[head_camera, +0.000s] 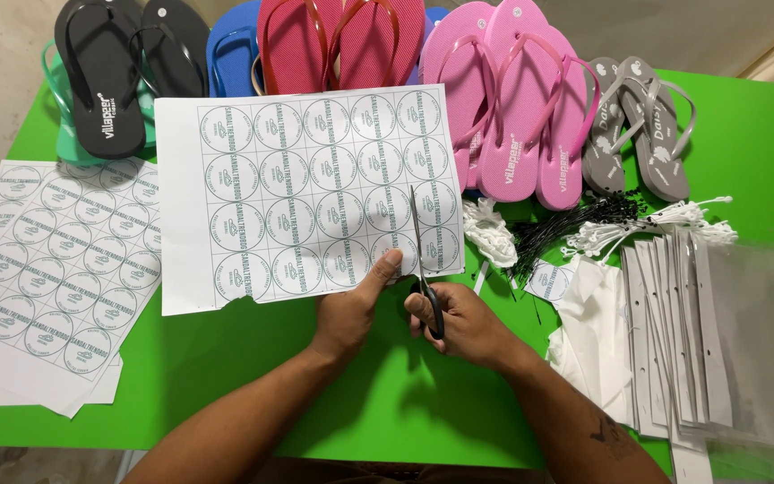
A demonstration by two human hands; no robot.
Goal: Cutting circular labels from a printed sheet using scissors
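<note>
My left hand (354, 307) pinches the lower edge of a white sheet (306, 193) printed with rows of round labels, thumb on top. My right hand (460, 321) grips black-handled scissors (421, 260). Their blades point away from me and cut up into the sheet between the last two label columns. The sheet lies on a green table (387, 394), just in front of a row of flip-flops.
A stack of similar label sheets (47, 269) lies at left. Black, blue, red, pink (517, 108) and grey flip-flops line the far edge. At right lie white and black string ties (602, 233), a cut label, white cloth and clear header bags (718, 332).
</note>
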